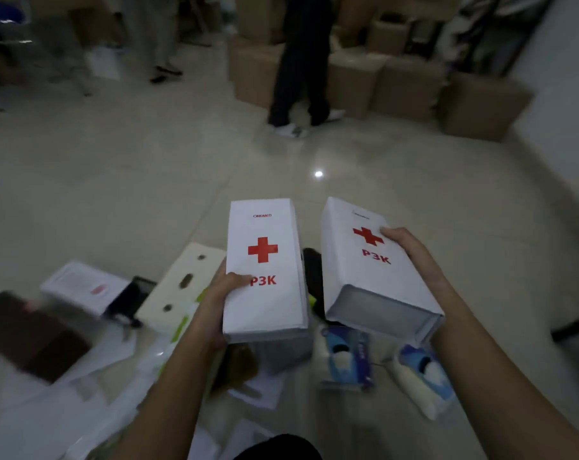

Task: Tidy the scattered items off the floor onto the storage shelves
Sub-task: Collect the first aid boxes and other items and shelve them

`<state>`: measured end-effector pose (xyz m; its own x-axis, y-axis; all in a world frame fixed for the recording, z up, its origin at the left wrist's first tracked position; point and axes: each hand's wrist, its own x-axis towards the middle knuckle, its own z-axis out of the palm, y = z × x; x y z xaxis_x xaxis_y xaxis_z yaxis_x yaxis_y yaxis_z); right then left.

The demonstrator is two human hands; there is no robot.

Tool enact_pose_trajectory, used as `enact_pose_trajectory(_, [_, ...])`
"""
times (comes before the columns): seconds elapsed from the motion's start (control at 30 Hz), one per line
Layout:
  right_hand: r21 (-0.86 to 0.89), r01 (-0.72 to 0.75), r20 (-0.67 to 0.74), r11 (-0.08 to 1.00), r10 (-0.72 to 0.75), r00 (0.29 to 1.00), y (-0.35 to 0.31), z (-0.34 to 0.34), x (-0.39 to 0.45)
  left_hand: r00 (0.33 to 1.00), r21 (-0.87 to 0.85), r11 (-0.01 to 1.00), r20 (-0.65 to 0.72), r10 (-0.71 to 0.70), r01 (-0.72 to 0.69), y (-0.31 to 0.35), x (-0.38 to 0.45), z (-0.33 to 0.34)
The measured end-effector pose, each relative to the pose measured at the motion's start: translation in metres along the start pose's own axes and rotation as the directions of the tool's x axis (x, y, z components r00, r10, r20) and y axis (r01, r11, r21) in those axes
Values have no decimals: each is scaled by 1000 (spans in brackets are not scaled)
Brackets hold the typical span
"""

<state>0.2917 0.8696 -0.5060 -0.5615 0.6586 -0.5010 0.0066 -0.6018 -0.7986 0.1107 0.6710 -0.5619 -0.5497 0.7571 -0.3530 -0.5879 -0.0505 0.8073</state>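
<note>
- Left hand is gripping one white P3K box, thumb on top.
- Right hand is clamping a second P3K box — both lifted clear of floor clutter below the hands.
- Carry step; next calls for finding shelves — none visible.

Scene is dimly lit, colours muted and greyish. A small overhead light is mirrored as a bright glare spot on the glossy tiled floor, just past centre toward 12 o'clock. Only the two white boxes at centre are rendered sharp, red print legible. Heavy smear is seen on the clutter at 8 o'clock. Cardboard cartons at 1 o'clock are soft. Wide-angle bending and darkening are noted at the edges.
</note>
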Motion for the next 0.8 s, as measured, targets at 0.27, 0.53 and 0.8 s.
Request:
enact_pose_trajectory(0.27, [254,273,-366,928,-169,915,-31,-141,-122,934,100,974,277,-226,206,-55,-12,142])
enact_pose_trajectory(0.53, [276,497,-633,823,-234,738,-68,-238,-229,799,208,942,501,-333,262,-79,-32,289])
enact_pose_trajectory(0.8, [227,578,-750,784,-238,617,-141,-322,-320,597,169,925,721,-351,340,-103,-52,456])
